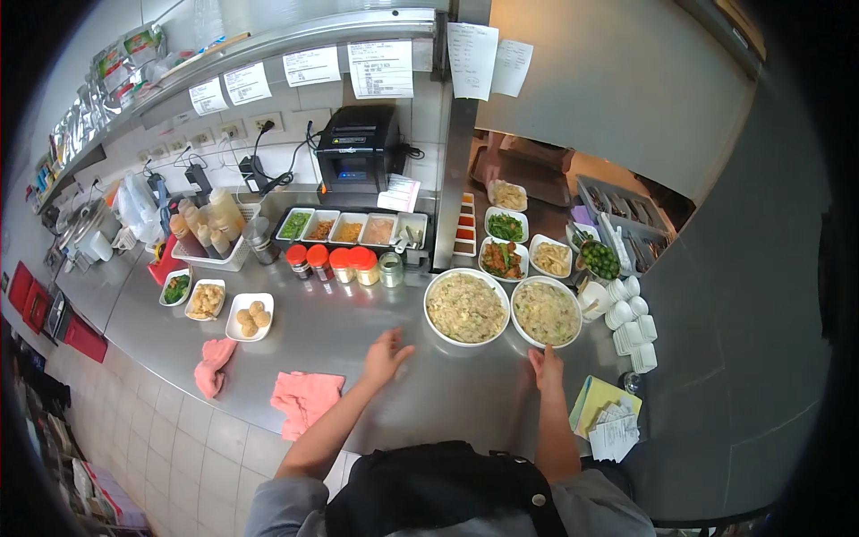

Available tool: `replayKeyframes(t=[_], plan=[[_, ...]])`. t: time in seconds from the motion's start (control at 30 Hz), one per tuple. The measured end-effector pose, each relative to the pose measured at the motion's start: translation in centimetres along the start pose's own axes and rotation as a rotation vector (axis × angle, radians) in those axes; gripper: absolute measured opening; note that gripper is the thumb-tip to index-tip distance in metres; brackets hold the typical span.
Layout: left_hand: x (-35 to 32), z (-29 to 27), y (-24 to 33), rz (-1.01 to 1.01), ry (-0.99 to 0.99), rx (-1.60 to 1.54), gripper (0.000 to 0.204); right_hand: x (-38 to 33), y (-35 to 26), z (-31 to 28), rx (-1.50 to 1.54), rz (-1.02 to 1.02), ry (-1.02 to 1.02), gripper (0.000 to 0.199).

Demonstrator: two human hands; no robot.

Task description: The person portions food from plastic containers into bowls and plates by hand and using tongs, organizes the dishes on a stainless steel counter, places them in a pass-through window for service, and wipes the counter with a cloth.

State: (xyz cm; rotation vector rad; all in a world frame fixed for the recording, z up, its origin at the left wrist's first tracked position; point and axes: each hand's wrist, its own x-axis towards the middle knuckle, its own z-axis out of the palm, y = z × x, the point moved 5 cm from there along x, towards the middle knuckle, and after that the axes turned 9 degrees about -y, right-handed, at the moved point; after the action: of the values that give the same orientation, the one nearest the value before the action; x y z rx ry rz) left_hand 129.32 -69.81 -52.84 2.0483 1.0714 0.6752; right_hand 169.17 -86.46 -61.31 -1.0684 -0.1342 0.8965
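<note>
Hands at two bowls of fried rice

Rice fills two wide white bowls standing side by side, rims touching or nearly so, on the steel worktop (358, 331) in front of a serving hatch. The left bowl (466, 307) and the right bowl (547, 311) each hold a heaped pale portion, and neither is lifted. The person's left hand (385, 356) lies flat on the bare worktop just left of and below the left bowl, fingers spread, grasping nothing. The right hand (546, 365) rests at the near rim of the right bowl, fingers loosely open; whether the fingertips touch the rim cannot be told, and nothing is clasped in it.

Judging from this, the plating looks finished and the step in hand is taking up the bowls to send them out. The next move would call for each hand to get a firm hold under or at a rim, since the bowls are wide, full and close together, and lifting one could nudge the other.

Beyond the bowls sit smaller dishes of greens (506, 225), meat (502, 259) and noodles (551, 258), with a stack of small white cups (631, 327) to the right. A row of red-lidded jars (335, 261) stands behind, two pink cloths (305, 398) lie at the worktop's near edge, and paper slips (613, 430) lie by the right forearm
</note>
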Motion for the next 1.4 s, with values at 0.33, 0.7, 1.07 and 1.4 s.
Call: replayKeyframes(t=[0.33, 0.7, 1.07, 1.4], plan=[[-20.2, -8.9, -5.5, -0.214, 0.121, 0.451, 0.031, -8.9, 1.5, 15.6, -0.771, 0.071, -0.594, 0.025], [-18.8, -11.0, -9.9, -0.349, 0.162, 0.510, 0.048, -15.4, -21.4, 49.7, -0.713, -1.058, -0.921, 0.029], [-17.1, -10.6, -4.9, -0.370, 0.395, 0.003, 0.024, -14.7, -1.3, 39.7, -0.573, 0.057, -1.201, 0.025], [-10.5, -1.4, -1.1, 0.072, 0.175, 0.201, 0.027, -13.5, 13.8, 20.9, -1.023, 0.351, -1.049, 0.030]])
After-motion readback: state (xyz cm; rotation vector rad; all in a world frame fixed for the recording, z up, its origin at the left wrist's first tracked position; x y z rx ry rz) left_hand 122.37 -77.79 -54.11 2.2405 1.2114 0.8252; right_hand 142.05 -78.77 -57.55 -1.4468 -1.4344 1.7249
